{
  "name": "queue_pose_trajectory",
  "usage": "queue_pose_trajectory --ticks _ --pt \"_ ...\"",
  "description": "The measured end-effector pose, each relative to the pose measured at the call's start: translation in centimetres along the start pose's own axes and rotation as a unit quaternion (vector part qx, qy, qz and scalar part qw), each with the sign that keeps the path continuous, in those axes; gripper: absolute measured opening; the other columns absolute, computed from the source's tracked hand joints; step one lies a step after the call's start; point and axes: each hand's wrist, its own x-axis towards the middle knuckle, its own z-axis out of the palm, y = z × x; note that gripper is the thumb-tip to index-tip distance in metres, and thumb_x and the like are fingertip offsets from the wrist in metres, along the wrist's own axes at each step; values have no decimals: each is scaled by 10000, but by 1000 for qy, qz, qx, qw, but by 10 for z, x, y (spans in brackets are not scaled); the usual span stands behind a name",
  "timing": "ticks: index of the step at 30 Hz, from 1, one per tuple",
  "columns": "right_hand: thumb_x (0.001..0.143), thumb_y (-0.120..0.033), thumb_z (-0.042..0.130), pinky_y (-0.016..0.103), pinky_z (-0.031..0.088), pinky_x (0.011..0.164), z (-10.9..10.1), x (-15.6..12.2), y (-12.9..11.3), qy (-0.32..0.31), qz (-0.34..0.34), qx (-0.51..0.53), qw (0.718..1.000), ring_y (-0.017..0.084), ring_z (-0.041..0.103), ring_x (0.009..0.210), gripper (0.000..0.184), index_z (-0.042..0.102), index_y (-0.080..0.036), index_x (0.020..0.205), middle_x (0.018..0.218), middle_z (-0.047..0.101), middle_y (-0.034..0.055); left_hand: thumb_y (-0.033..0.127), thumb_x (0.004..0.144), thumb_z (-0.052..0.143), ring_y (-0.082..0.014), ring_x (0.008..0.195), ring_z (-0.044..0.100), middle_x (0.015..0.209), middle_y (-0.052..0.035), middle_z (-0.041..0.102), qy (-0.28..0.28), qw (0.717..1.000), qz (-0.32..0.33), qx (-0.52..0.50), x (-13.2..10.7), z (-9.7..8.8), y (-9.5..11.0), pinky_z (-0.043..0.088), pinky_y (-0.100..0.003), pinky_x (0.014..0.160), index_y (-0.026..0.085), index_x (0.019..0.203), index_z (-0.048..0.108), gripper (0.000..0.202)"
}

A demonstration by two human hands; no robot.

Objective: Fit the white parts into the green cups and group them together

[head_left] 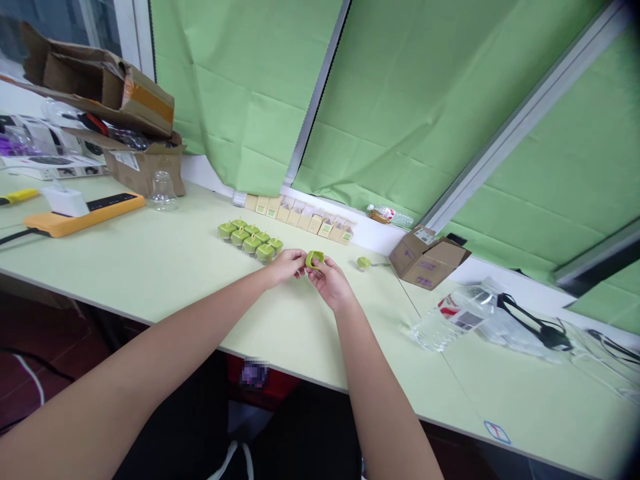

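Note:
Above the table in front of me, both hands meet at a small green lid (315,256), its hollow side partly showing. My right hand (331,283) grips it from the right with thumb and fingers. My left hand (287,266) is closed at its left edge, fingertips bent against the rim. Just left of the hands, several small clear cups with green lids (251,244) stand in two rows. One more green-lidded cup (363,263) sits apart, to the right of my right hand.
Small cardboard boxes (295,215) line the wall at the back. An open carton (425,259) and a large plastic bottle (457,313) are at the right. To the left are an orange power strip (100,212), a clear glass-like jar (163,192) and stacked cartons (145,163).

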Motion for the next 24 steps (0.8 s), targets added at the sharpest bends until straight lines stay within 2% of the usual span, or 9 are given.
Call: queue_pose_trajectory --ticks 11,15,18,21,24 --pt "682 -158 766 175 503 582 0 3 2 -22 2 13 1000 100 637 669 260 635 -164 907 767 682 10 284 853 596 -67 483 500 610 21 576 -1 1000 18 3 5 -1 -6 398 -194 477 145 761 583 167" --pt "684 -159 759 182 502 576 -1 4 3 -11 -6 4 1000 102 633 660 247 641 -167 901 763 684 7 308 854 599 -80 518 523 644 5 587 -9 1000 -5 -6 2 -1 -5 411 -204 491 142 774 594 185" --pt "691 -150 744 183 497 568 -2 3 3 -8 -8 11 1000 103 631 661 243 645 -164 912 792 692 18 336 847 610 -101 562 563 695 -11 606 -19 998 -36 -48 1 -2 -5 434 -220 514 144 825 607 193" --pt "705 -143 726 183 494 567 2 -3 -5 -38 -17 44 998 100 621 665 206 637 -171 889 807 687 22 367 861 583 -123 590 597 757 -32 628 -24 991 -59 -115 0 -2 -2 483 -262 562 144 857 609 225" --pt "711 -141 702 188 483 543 20 -18 -24 -101 -38 123 987 103 599 666 180 611 -207 852 782 659 -9 324 857 576 -140 661 632 809 -69 657 -59 982 -104 -148 -11 11 9 528 -293 673 121 853 629 210"
